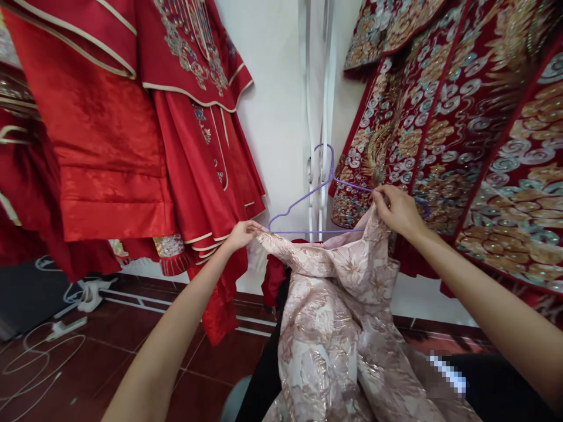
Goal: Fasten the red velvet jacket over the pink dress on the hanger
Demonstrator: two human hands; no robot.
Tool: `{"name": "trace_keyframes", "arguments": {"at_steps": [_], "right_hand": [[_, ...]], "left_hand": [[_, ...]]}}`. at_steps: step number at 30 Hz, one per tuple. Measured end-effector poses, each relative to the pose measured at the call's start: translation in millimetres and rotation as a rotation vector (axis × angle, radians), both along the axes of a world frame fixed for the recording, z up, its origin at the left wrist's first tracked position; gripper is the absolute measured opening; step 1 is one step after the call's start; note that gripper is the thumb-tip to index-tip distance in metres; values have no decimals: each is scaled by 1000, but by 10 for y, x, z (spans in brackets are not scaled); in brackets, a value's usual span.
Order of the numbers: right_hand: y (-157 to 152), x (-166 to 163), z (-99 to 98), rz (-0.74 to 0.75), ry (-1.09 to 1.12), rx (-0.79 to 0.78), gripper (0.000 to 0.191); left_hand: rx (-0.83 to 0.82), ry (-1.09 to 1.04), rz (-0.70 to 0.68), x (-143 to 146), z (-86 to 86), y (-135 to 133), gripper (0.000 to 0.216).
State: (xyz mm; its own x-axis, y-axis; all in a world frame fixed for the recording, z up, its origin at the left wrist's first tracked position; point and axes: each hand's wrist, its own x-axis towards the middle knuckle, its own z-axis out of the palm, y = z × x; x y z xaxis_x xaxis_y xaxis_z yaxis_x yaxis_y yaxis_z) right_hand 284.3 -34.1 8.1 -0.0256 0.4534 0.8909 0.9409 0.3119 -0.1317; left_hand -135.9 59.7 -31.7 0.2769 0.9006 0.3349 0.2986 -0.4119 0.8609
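Observation:
A pale pink brocade dress with a shiny floral pattern drapes down over my lap. My left hand pinches its upper left corner near the left end of a purple hanger. On the other side, my right hand grips the dress's upper right corner together with the hanger's right shoulder. The hanger stands upright behind the neckline, its hook pointing up and apparently hooked on nothing, though the white poles behind make this hard to judge. Part of the hanger's right end is hidden by my right hand.
Red garments hang at the left, and embroidered dark red garments hang at the right. White poles stand between them against the wall. A power strip with a cable and white shoes are low at the left.

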Motion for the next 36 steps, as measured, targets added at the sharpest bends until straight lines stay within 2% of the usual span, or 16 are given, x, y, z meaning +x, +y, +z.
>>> {"name": "trace_keyframes", "arguments": {"at_steps": [5, 12, 18, 23, 26, 30, 33, 36], "right_hand": [[-18, -8, 1, -9, -5, -2, 28], [-25, -24, 6, -4, -1, 8, 28], [-29, -15, 17, -3, -6, -3, 31], [-46, -17, 30, 15, -6, -31, 33], [-44, -15, 31, 11, -14, -34, 32], [-33, -17, 32, 12, 20, -21, 29], [-21, -52, 36, 9, 28, -44, 28], [8, -148, -5, -50, 29, -62, 35]], "left_hand": [[124, 2, -62, 30, 47, 34, 18], [99, 75, -39, -60, -7, 53, 19], [101, 95, -104, -73, 47, 67, 16], [54, 120, -106, -119, 41, 43, 17], [99, 88, -118, -113, 79, 25, 20], [190, 4, -141, 82, 230, 29, 25], [271, -55, -128, 390, 330, 45, 25], [343, -51, -139, 696, 341, 65, 27]]}}
